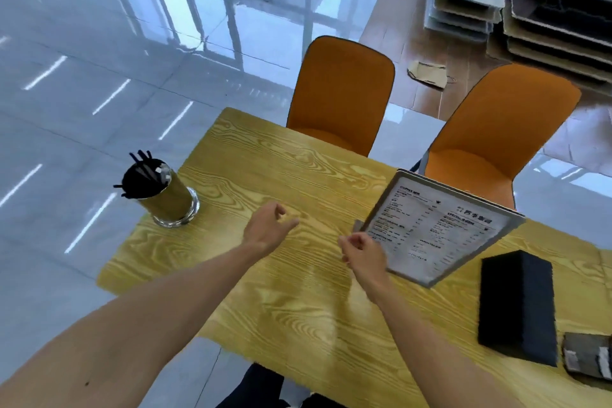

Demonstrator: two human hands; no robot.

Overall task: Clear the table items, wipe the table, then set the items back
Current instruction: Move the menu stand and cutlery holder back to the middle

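Note:
A yellow wood-grain table [298, 291] fills the middle of the head view. Near its left corner stands a glass holder of black straws [159, 190]. A standing menu card [440, 228] leans upright right of centre. A black box [516, 306] lies at the right, with a small dark tray of packets [587, 359] beside it. My left hand [270, 225] hovers over the table's middle, fingers loosely curled, holding nothing. My right hand [362, 253] is just at the menu card's near left edge, fingers loosely curled; nothing is visibly gripped.
Two orange chairs [341, 99] [496, 139] stand at the table's far side. Stacked cardboard and flat boxes [546, 20] lie on the floor at the back right. Glossy grey floor tiles [82, 76] surround the table on the left.

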